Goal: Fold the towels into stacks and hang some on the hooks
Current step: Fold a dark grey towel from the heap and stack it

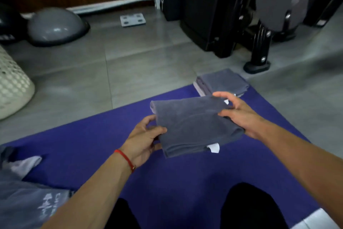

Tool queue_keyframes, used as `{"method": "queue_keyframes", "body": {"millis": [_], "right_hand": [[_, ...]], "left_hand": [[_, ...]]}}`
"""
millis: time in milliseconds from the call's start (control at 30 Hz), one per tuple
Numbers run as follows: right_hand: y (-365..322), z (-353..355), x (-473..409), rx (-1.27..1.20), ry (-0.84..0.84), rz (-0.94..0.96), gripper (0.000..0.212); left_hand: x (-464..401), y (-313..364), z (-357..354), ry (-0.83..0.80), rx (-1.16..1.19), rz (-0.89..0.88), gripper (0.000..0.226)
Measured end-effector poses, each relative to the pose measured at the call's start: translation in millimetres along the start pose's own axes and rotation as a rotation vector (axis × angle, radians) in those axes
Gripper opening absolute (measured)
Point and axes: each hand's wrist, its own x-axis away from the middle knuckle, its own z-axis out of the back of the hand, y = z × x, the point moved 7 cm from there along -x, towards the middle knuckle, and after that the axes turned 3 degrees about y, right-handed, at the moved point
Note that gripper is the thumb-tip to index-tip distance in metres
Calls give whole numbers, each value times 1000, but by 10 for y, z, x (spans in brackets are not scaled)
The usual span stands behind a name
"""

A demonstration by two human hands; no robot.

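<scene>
A: Where is the towel (194, 126)?

B: Above the purple mat (167, 178), near the mat's middle, held between both hands. It is dark grey and folded into a thick rectangle. A white tag (214, 148) sticks out at the edge nearest the person, and another bit of white shows at the far right corner.

A: How do the hands hold it?

B: The left hand (144, 141) grips the towel's left edge, thumb on top and fingers curled underneath. A red string (126, 160) circles that wrist. The right hand (239, 115) pinches the towel's right edge, thumb on the top face and the other fingers spread above the far corner.

A: Does the towel touch the mat?

B: I cannot tell; it looks raised a little, but the picture is soft there.

A: Any other towels?

B: A stack (221, 83) of folded grey ones sits at the mat's far right corner, just beyond the right hand. On the mat's left edge lies a loose pile (24, 188) of grey cloth with some pale print on it.

A: And around the mat?

B: Grey tiled floor. Off the mat's far left stands a cream basket (13, 84) with small holes. Further beyond it are a grey dome (55, 26) and a white scale (132, 20). Beyond the mat's right corner stands a black machine (259, 15).

A: The person?

B: Two bare forearms, and dark trousers at the mat's near edge.
</scene>
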Motion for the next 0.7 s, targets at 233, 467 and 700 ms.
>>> {"method": "queue_keyframes", "body": {"millis": [233, 467, 700], "right_hand": [[-10, 709, -124, 51, 40, -9, 47], [625, 1464, -957, 54, 48, -141, 53], [993, 1802, -2257, 339, -1, -89, 59]], "left_hand": [[-119, 420, -752, -100, -186, -100, 70], [-1112, 100, -1494, -135, -301, -16, 74], [-2252, -192, -2009, -53, -387, 85, 84]]}}
